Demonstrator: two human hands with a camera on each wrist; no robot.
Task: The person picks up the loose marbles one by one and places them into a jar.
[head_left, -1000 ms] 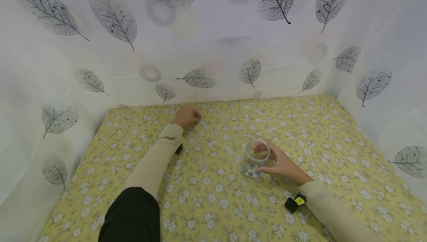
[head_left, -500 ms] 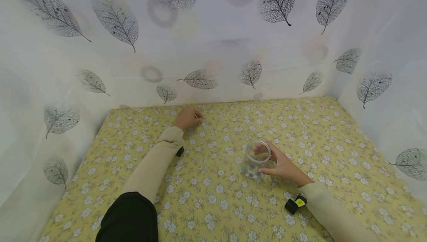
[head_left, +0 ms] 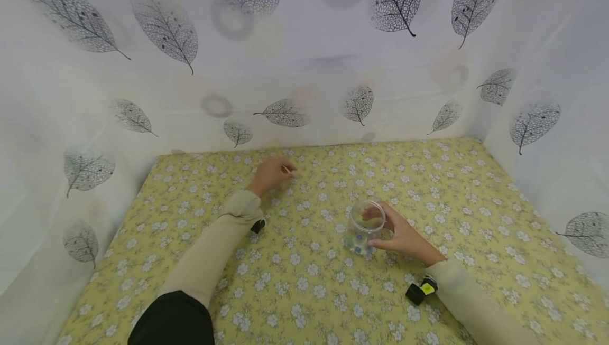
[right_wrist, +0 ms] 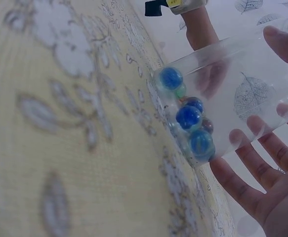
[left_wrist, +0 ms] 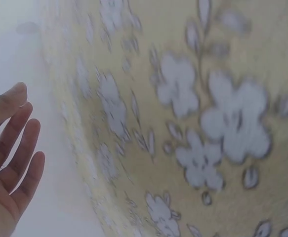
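Note:
A clear plastic jar (head_left: 358, 226) stands without a lid on the flowered cloth, right of the middle in the head view. Several glass marbles (right_wrist: 188, 117), mostly blue, lie at its bottom in the right wrist view. My right hand (head_left: 402, 236) holds the jar from the right, thumb on the near side and fingers around the far side. Towards the back of the table, left of the jar, my left hand (head_left: 272, 173) hovers above or rests near the cloth; which one I cannot tell. Its fingers (left_wrist: 29, 133) are loosely bent, with nothing between them and the thumb.
A yellow cloth with white flowers (head_left: 304, 287) covers the table. White sheeting printed with leaves (head_left: 323, 81) rises at the back and both sides. A black wrist camera (head_left: 416, 294) sits at the right wrist, just above the cloth.
My left hand has shifted slightly right and towards me, and its thumb and fingers have come apart. The right hand and jar have stayed in place.

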